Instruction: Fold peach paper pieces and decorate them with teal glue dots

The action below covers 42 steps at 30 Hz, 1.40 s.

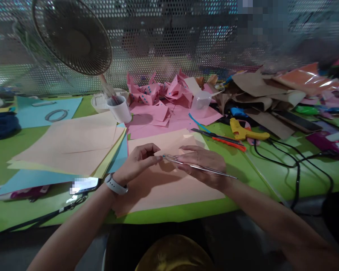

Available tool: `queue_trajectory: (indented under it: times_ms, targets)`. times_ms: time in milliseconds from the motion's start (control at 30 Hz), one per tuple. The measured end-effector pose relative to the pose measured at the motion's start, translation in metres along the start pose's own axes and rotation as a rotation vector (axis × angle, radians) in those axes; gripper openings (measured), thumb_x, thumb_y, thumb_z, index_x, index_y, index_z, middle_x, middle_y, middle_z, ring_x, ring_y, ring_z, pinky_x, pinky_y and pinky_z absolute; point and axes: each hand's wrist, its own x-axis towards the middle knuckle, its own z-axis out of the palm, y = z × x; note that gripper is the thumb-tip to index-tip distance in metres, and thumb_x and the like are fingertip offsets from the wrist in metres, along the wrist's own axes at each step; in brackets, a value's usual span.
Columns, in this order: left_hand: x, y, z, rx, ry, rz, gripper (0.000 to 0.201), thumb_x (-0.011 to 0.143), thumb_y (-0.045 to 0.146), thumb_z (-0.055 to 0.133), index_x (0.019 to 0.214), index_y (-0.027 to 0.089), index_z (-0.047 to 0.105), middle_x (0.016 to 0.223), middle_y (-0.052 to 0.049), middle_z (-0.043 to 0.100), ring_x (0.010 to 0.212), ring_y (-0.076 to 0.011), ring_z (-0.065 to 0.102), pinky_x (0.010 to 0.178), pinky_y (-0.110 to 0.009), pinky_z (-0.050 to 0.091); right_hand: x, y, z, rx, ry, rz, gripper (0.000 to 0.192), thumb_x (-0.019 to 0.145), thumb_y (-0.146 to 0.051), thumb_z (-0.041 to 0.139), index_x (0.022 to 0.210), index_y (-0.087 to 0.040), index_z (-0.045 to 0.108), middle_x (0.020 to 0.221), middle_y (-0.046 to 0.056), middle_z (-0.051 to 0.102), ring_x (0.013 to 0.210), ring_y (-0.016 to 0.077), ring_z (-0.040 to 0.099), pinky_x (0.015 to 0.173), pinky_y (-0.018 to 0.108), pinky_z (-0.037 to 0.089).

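Note:
My left hand, with a watch on its wrist, is closed with thumb and fingertips on the edge of a small folded peach paper piece. My right hand grips a thin silvery stick-like tool, and its fingers also rest against the folded piece. The tool lies slantwise, its left end close to my left thumb, where a small teal spot shows. I cannot tell what kind of tip it has. Beneath both hands lies a large peach sheet.
Peach, yellow and blue sheets are stacked left, by a white cup and a fan. Pink papers lie behind. To the right are an orange cutter, a yellow glue gun, black cords and brown scraps.

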Motion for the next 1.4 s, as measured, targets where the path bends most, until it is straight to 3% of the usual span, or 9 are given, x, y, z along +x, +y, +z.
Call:
queue_trajectory:
  times_ms: [300,1167,1400]
  targets:
    - [-0.0007,0.0025,0.0006,-0.019,-0.023,-0.010,0.023,0.076,0.035,0.074,0.078,0.014,0.064,0.070,-0.001,0.060,0.066,-0.0119,0.052,0.060,-0.024,0.038,0.0016,-0.0038,-0.0015,0.004,0.026,0.095,0.011,0.090,-0.017,0.066,0.096,-0.023,0.073,0.087,0.001,0.079,0.086,0.0172,0.076,0.091,0.037,0.062]
    - [-0.0025,0.0042,0.0007,-0.003,-0.041,0.002,0.025,0.076,0.036,0.074,0.078,0.014,0.063,0.071,-0.001,0.059,0.066,-0.0128,0.051,0.060,-0.024,0.038,0.0002,-0.0027,0.0006,0.033,0.006,0.154,0.013,0.091,-0.022,0.065,0.098,-0.028,0.074,0.088,-0.003,0.079,0.087,0.0171,0.075,0.093,0.038,0.061]
    - [-0.0010,-0.0020,-0.0060,-0.001,-0.047,0.012,0.015,0.072,0.029,0.069,0.079,0.016,0.063,0.075,-0.001,0.059,0.070,-0.0147,0.052,0.064,-0.026,0.040,-0.0015,-0.0001,-0.0037,0.053,0.205,0.241,0.018,0.087,-0.023,0.070,0.103,-0.032,0.075,0.091,0.000,0.078,0.086,0.0202,0.075,0.078,0.036,0.064]
